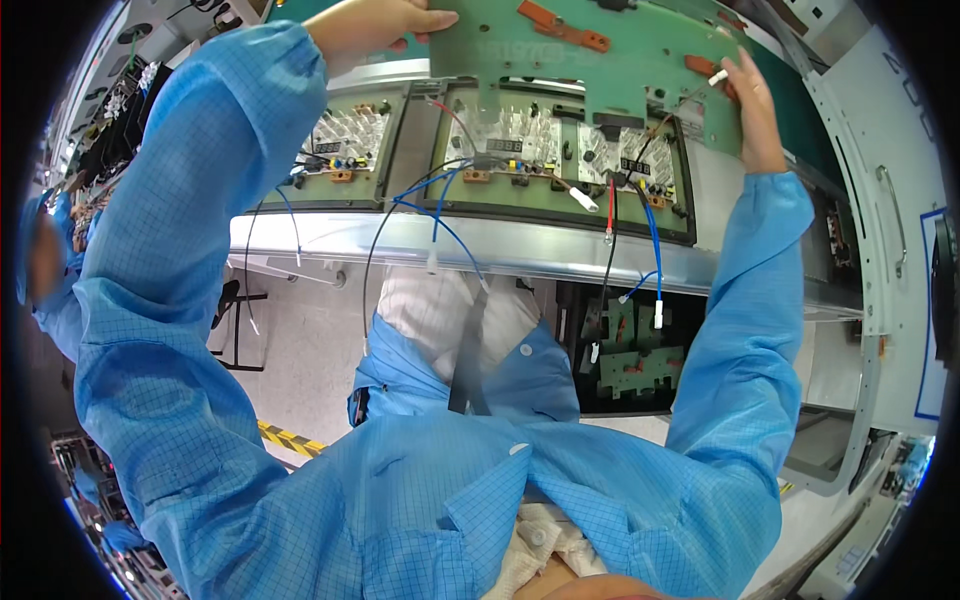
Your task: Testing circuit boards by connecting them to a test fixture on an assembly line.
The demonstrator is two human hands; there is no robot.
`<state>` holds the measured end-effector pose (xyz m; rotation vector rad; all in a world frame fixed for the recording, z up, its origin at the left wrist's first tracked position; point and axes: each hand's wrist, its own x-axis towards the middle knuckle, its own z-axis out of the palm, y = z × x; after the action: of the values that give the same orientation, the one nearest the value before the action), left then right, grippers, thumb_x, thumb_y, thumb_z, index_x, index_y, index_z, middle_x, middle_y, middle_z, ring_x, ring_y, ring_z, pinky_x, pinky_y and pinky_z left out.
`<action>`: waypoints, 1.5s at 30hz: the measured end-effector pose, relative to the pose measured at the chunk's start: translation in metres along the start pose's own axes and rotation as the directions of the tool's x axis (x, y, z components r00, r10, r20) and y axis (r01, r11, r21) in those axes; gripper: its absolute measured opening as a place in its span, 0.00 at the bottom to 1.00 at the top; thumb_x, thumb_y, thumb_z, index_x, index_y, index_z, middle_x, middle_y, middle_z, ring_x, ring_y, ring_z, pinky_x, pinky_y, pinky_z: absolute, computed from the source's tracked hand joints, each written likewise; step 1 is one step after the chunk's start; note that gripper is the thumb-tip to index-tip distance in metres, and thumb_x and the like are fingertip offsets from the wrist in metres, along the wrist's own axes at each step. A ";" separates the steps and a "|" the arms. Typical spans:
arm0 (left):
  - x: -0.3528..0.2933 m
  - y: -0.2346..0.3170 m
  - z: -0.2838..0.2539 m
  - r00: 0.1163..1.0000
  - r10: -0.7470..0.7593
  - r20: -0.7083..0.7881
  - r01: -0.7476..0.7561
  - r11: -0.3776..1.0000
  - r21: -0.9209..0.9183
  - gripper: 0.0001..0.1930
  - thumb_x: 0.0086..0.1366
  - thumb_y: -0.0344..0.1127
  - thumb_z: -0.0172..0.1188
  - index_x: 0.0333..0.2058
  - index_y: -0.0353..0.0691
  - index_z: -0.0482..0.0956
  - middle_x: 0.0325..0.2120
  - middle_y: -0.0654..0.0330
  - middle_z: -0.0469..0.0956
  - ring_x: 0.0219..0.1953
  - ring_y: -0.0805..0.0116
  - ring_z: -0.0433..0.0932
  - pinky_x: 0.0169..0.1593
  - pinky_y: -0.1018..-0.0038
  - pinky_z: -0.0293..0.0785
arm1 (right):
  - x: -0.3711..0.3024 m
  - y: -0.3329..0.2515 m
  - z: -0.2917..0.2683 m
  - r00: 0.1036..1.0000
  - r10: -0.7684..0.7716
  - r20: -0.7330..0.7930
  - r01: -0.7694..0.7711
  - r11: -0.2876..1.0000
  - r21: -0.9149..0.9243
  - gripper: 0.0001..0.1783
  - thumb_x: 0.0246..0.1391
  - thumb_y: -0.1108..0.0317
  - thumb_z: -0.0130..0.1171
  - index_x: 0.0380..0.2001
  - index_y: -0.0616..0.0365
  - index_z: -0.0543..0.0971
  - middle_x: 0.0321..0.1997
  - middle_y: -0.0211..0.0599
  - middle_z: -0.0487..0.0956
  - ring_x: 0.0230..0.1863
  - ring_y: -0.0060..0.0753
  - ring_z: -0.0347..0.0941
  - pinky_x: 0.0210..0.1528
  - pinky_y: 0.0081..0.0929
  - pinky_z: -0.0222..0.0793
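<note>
A large green fixture plate [530, 75] with orange-brown latches is tilted up over the bench at the top of the view. My left hand [385, 25] is closed on its upper left edge, thumb on the face. At the right edge my right hand [752, 105] grips the same plate. A wire's white connector [718, 78] lies against the right fingertips; whether they pinch it I cannot tell. Below the plate, circuit boards [520, 150] with small displays sit in dark-edged green carriers [415, 190]. Their blue wires [440, 205], along with black and red ones, hang over the bench's front edge.
A metal rail [400, 228] runs along the front of the bench. Beneath it on the right, a dark bin [625, 400] holds more green plates. A white cabinet [890, 190] with a handle stands at the right. Another person's blue sleeve [62, 320] shows at the far left.
</note>
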<state>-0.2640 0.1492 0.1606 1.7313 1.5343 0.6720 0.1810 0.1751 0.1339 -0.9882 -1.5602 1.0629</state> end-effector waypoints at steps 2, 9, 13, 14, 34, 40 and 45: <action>0.022 -0.003 -0.024 0.999 0.049 0.007 -0.049 0.997 0.060 0.24 0.63 0.45 0.55 0.53 0.40 0.66 0.35 0.64 0.73 0.36 0.77 0.71 0.38 0.78 0.68 | 0.007 -0.027 -0.001 0.994 -0.108 0.010 0.107 0.993 0.050 0.26 0.59 0.59 0.49 0.59 0.54 0.63 0.49 0.31 0.74 0.41 0.19 0.72 0.34 0.21 0.74; 0.061 0.081 -0.049 0.985 0.171 0.031 -0.172 0.931 0.323 0.25 0.61 0.44 0.56 0.53 0.37 0.66 0.35 0.57 0.76 0.33 0.72 0.74 0.36 0.73 0.70 | 0.072 -0.077 -0.018 0.988 -0.157 0.013 0.154 0.983 0.103 0.21 0.62 0.59 0.46 0.56 0.52 0.65 0.50 0.32 0.74 0.44 0.23 0.72 0.39 0.28 0.75; 0.130 0.086 -0.060 0.966 0.247 0.071 -0.247 0.813 0.527 0.24 0.59 0.43 0.58 0.50 0.37 0.67 0.37 0.55 0.76 0.36 0.69 0.74 0.39 0.73 0.70 | 0.104 -0.034 -0.010 0.977 0.188 0.103 -0.205 0.960 0.191 0.22 0.58 0.59 0.51 0.53 0.54 0.65 0.47 0.35 0.74 0.43 0.28 0.72 0.39 0.29 0.73; 0.158 0.056 -0.055 0.961 0.271 0.059 -0.249 0.749 0.614 0.22 0.58 0.42 0.59 0.48 0.39 0.69 0.38 0.55 0.75 0.39 0.69 0.74 0.42 0.75 0.69 | 0.111 -0.018 -0.004 0.949 0.281 0.142 -0.303 0.937 0.172 0.22 0.57 0.59 0.53 0.53 0.55 0.65 0.47 0.36 0.73 0.43 0.28 0.72 0.39 0.29 0.73; 0.229 -0.001 -0.016 0.993 0.081 0.081 -0.114 0.776 0.620 0.33 0.62 0.38 0.55 0.63 0.49 0.51 0.57 0.49 0.61 0.52 0.56 0.68 0.52 0.67 0.68 | 0.125 0.047 -0.008 0.700 -0.598 0.391 0.711 0.524 -0.470 0.16 0.45 0.70 0.61 0.41 0.56 0.76 0.34 0.34 0.74 0.37 0.34 0.71 0.38 0.29 0.67; 0.100 0.095 -0.009 0.893 0.384 0.236 -0.448 0.694 0.563 0.22 0.67 0.36 0.47 0.59 0.42 0.61 0.59 0.55 0.62 0.61 0.60 0.60 0.60 0.67 0.58 | 0.049 0.045 -0.003 0.583 -0.376 0.720 0.737 0.617 -0.275 0.10 0.32 0.76 0.63 0.24 0.54 0.78 0.31 0.28 0.73 0.38 0.34 0.70 0.37 0.31 0.67; -0.077 0.101 0.007 0.859 0.457 -0.232 -0.215 0.733 0.645 0.18 0.68 0.31 0.44 0.55 0.33 0.64 0.55 0.51 0.67 0.55 0.63 0.67 0.59 0.70 0.59 | 0.037 0.053 -0.006 0.549 -0.417 0.724 0.808 0.484 -0.335 0.14 0.27 0.79 0.61 0.24 0.51 0.77 0.32 0.26 0.72 0.42 0.36 0.69 0.42 0.32 0.66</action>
<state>-0.2087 0.0684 0.2422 2.5397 1.8422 0.7910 0.1845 0.2267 0.0944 -0.3475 -2.6368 0.1941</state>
